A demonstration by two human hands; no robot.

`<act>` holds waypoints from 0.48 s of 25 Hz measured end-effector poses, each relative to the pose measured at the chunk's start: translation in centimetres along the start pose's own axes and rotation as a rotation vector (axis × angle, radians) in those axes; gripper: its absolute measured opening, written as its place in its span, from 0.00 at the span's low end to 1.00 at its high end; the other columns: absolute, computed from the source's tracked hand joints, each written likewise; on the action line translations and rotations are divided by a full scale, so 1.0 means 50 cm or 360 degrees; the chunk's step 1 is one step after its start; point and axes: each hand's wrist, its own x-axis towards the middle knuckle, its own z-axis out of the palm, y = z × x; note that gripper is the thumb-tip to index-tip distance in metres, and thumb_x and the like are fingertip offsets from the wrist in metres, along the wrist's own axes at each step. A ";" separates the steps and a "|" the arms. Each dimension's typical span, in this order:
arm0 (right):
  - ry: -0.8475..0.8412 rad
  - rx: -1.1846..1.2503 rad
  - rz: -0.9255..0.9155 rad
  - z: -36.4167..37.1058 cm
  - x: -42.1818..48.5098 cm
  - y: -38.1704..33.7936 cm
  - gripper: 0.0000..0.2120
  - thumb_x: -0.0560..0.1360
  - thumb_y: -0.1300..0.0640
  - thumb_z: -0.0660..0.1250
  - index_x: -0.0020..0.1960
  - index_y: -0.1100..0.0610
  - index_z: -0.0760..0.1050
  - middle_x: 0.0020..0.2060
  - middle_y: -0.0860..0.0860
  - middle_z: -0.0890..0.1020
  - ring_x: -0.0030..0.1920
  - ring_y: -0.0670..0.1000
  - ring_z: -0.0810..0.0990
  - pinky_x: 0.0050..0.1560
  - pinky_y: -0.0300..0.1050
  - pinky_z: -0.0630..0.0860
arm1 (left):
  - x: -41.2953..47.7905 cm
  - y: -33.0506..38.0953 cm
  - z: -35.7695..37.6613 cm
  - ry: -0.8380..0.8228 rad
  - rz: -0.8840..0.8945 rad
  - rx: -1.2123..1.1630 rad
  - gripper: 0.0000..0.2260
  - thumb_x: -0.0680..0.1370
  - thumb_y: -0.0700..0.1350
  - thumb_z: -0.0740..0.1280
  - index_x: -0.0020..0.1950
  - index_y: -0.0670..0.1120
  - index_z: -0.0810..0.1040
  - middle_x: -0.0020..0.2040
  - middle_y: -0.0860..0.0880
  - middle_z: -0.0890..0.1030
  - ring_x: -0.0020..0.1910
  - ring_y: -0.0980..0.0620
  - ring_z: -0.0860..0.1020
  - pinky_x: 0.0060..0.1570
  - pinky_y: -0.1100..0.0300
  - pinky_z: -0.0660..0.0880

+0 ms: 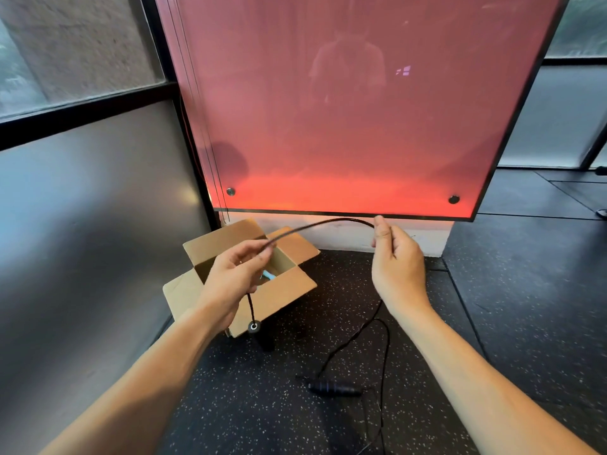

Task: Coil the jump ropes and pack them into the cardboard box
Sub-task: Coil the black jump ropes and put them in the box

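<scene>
1. Both bare forearms reach forward from the bottom edge over a dark speckled floor (230,405); slack thin black cord lies looped on it, beside a black handle (335,387) that lies on its side, blurred.
2. The left hand (230,277) is curled round the black jump rope (315,223), its fingers closed on it in front of the box; below the palm a short length of cord hangs down to a round black end piece (253,326) with a pale ring, which is off the floor.
3. The right hand (397,257) is held a little higher and well apart from the left; its thumb and fingertips pinch the same rope at the top of the hand; from there the cord drops past the wrist to the loops on the floor.
4. Between the two hands the rope runs in a shallow upward arc, clear of the box.
5. The cardboard box (279,293) stands on the floor behind and below the left hand, flaps folded outward, top open; a light blue item (269,275) shows inside, mostly hidden by the hand; what it is cannot be told.
6. Behind the box rises a red translucent panel (345,110) with a round fastener (231,191) near each lower corner; a grey wall (82,208) stands to the left.
</scene>
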 end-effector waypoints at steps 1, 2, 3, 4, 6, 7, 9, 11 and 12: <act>0.0054 -0.0029 0.0049 -0.004 0.006 0.008 0.21 0.85 0.47 0.56 0.37 0.57 0.69 0.28 0.47 0.69 0.28 0.44 0.67 0.30 0.38 0.63 | -0.004 0.000 0.001 -0.0167 0.0024 0.0059 0.06 0.77 0.46 0.69 0.48 0.46 0.84 0.28 0.54 0.70 0.27 0.57 0.63 0.27 0.65 0.59; 0.0104 -0.0053 0.0085 -0.008 0.011 0.014 0.22 0.85 0.47 0.56 0.37 0.58 0.70 0.28 0.48 0.70 0.28 0.44 0.67 0.30 0.37 0.63 | -0.008 0.000 0.003 -0.0300 0.0040 0.0131 0.09 0.76 0.49 0.68 0.48 0.46 0.85 0.28 0.53 0.68 0.27 0.57 0.62 0.27 0.65 0.58; 0.0150 -0.0076 0.0108 -0.013 0.015 0.017 0.22 0.85 0.46 0.56 0.37 0.58 0.70 0.28 0.47 0.71 0.28 0.44 0.68 0.31 0.36 0.64 | -0.012 0.003 0.005 -0.0391 0.0038 0.0186 0.12 0.76 0.53 0.67 0.47 0.45 0.85 0.28 0.52 0.65 0.27 0.56 0.61 0.27 0.64 0.57; 0.0195 -0.0099 0.0114 -0.017 0.021 0.019 0.22 0.85 0.46 0.56 0.38 0.58 0.71 0.29 0.47 0.72 0.29 0.43 0.69 0.31 0.35 0.65 | -0.014 0.005 0.005 -0.0455 0.0027 0.0231 0.15 0.76 0.55 0.65 0.47 0.45 0.84 0.29 0.52 0.63 0.27 0.56 0.60 0.27 0.64 0.57; 0.0289 -0.0116 0.0107 -0.030 0.037 0.019 0.21 0.85 0.47 0.55 0.40 0.59 0.71 0.31 0.46 0.74 0.31 0.42 0.70 0.32 0.34 0.65 | -0.021 0.010 0.010 -0.0614 0.0031 0.0379 0.16 0.77 0.55 0.63 0.43 0.44 0.81 0.28 0.52 0.63 0.27 0.54 0.61 0.27 0.61 0.60; 0.0349 -0.0112 0.0124 -0.040 0.047 0.021 0.21 0.85 0.47 0.55 0.40 0.60 0.71 0.32 0.47 0.74 0.32 0.45 0.70 0.31 0.36 0.65 | -0.025 0.011 0.014 -0.0744 0.0069 0.0458 0.16 0.79 0.54 0.63 0.40 0.44 0.78 0.27 0.51 0.63 0.26 0.52 0.65 0.29 0.58 0.67; 0.0422 -0.0165 0.0262 -0.056 0.067 0.041 0.23 0.86 0.46 0.54 0.42 0.61 0.73 0.35 0.51 0.76 0.38 0.52 0.73 0.37 0.45 0.63 | -0.032 0.013 0.027 -0.0985 0.0198 0.0421 0.15 0.82 0.50 0.60 0.38 0.45 0.71 0.26 0.51 0.63 0.26 0.49 0.72 0.45 0.47 0.77; 0.0320 -0.0457 0.0445 -0.057 0.073 0.060 0.22 0.86 0.46 0.53 0.50 0.61 0.77 0.45 0.54 0.79 0.50 0.57 0.76 0.46 0.47 0.65 | -0.041 0.023 0.047 -0.1021 0.0260 0.0173 0.12 0.83 0.47 0.58 0.40 0.45 0.70 0.25 0.52 0.62 0.22 0.51 0.71 0.46 0.45 0.80; 0.0186 -0.0627 0.0399 -0.047 0.064 0.059 0.20 0.86 0.47 0.53 0.55 0.59 0.78 0.52 0.55 0.80 0.58 0.57 0.76 0.53 0.49 0.68 | -0.045 0.029 0.057 -0.0964 0.0245 0.0058 0.12 0.83 0.47 0.57 0.43 0.43 0.70 0.25 0.52 0.61 0.20 0.53 0.66 0.36 0.50 0.79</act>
